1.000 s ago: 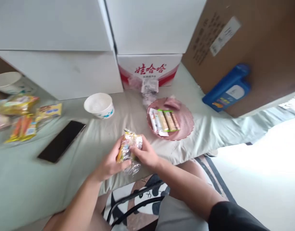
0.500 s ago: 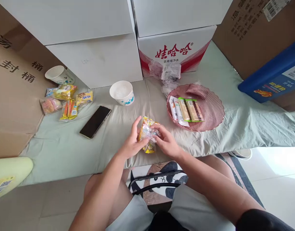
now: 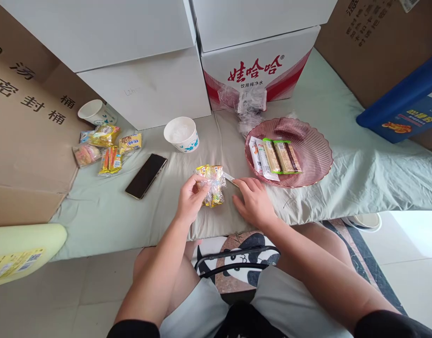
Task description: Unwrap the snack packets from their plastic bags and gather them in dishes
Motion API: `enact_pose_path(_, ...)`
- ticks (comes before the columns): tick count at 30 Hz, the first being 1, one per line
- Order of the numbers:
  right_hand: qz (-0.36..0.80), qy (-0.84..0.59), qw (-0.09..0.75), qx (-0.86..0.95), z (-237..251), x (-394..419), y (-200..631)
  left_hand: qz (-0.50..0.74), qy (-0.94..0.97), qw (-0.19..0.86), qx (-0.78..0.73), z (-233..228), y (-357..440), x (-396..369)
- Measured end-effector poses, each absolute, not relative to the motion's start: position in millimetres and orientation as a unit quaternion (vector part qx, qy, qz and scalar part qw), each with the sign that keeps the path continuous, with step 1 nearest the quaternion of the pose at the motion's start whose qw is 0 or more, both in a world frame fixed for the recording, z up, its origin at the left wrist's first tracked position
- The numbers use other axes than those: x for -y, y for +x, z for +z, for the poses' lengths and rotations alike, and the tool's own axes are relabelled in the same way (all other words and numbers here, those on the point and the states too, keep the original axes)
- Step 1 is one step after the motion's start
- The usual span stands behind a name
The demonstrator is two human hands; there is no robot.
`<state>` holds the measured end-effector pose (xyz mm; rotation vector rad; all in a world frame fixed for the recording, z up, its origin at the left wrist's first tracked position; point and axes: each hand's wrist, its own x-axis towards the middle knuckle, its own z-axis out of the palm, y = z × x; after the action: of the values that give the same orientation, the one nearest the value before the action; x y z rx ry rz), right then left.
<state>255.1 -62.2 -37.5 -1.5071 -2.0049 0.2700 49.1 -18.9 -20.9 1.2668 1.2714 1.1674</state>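
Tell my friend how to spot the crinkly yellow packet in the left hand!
Find the big white box with red writing, then look toward the front edge of the cloth, left of the pink dish. There, the yellow packet, with crinkly clear plastic, is pinched in the left hand. The other yellow packets lie left of the phone; only this one is held.

Green cloth [image 3: 159,213] bears phone [image 3: 146,176], cup [image 3: 188,143], pink plate [image 3: 316,157]

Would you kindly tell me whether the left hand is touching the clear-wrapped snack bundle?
Touching: the head view shows the left hand pinching the left side of the snack bundle, its thumb lying across it.
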Motion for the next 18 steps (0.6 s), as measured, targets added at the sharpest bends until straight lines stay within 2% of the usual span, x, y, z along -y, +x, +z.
enact_pose_path(3,0.076,-0.605,0.226,0.760,-40,59,254,0.494,0.500,0.470,-0.533,-20,51,18)
enact_pose_path(7,0.089,-0.613,0.211,0.756,-42,58,254,0.522,0.479,0.449,-0.545,-19,52,16)
enact_pose_path(12,0.157,-0.615,0.284,0.719,-39,60,254,0.573,0.450,0.428,-0.534,-22,49,15)
enact_pose_path(18,0.330,-0.584,0.370,0.643,-30,61,254,0.594,0.392,0.481,-0.513,-24,49,13)
